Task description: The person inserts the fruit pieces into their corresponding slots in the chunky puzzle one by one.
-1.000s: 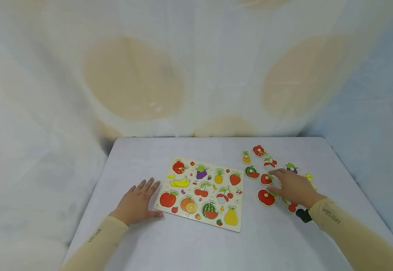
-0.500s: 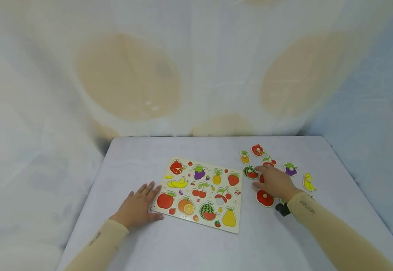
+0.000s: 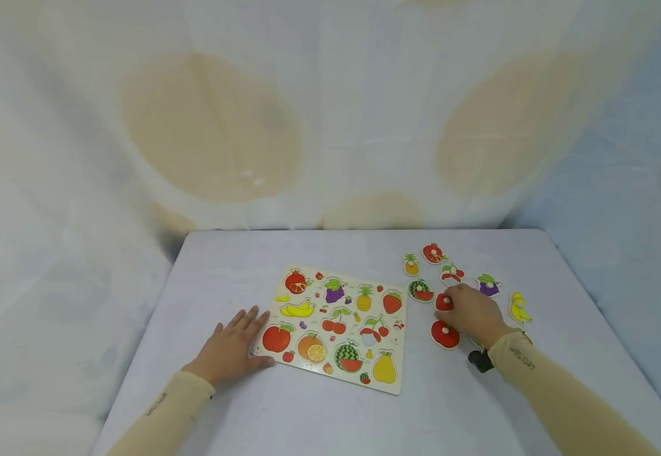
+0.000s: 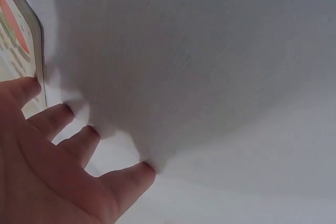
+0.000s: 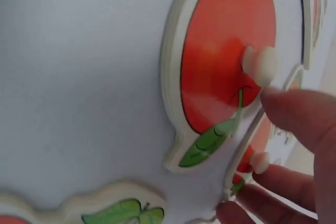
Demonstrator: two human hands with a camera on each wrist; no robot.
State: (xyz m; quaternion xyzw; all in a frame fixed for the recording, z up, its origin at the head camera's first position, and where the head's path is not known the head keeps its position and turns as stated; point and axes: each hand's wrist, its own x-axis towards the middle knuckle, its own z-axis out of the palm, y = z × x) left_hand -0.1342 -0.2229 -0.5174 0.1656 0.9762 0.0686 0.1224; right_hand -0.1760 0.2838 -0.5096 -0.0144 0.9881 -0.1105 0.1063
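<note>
My left hand (image 3: 230, 348) rests on the table with fingers spread. Its thumb and fingertips lie at the left edge of a fruit puzzle board (image 3: 347, 378), also partly seen in the left wrist view. Over a strawberry puzzle piece (image 3: 445, 303) sits my right hand (image 3: 475, 313). In the right wrist view its fingers are beside the strawberry's knob (image 5: 260, 162), while the thumb (image 5: 296, 111) stays apart from that knob. The thumb tip is near the white knob (image 5: 262, 65) of an apple piece (image 5: 226, 51). Part of the strawberry is hidden by the hand.
Loose knobbed pieces lie right of the board: watermelon (image 3: 421, 291), pineapple (image 3: 410, 265), pomegranate (image 3: 433, 253), cherries (image 3: 452, 274), grapes (image 3: 487, 285) and bananas (image 3: 518, 308). Further pieces are partly hidden under the right wrist, beside a black object (image 3: 481, 361).
My right hand has moved left, reaching toward the watermelon piece, then drawn back slightly over the strawberry. The banana piece is uncovered now. My left hand stays at the board's edge.
</note>
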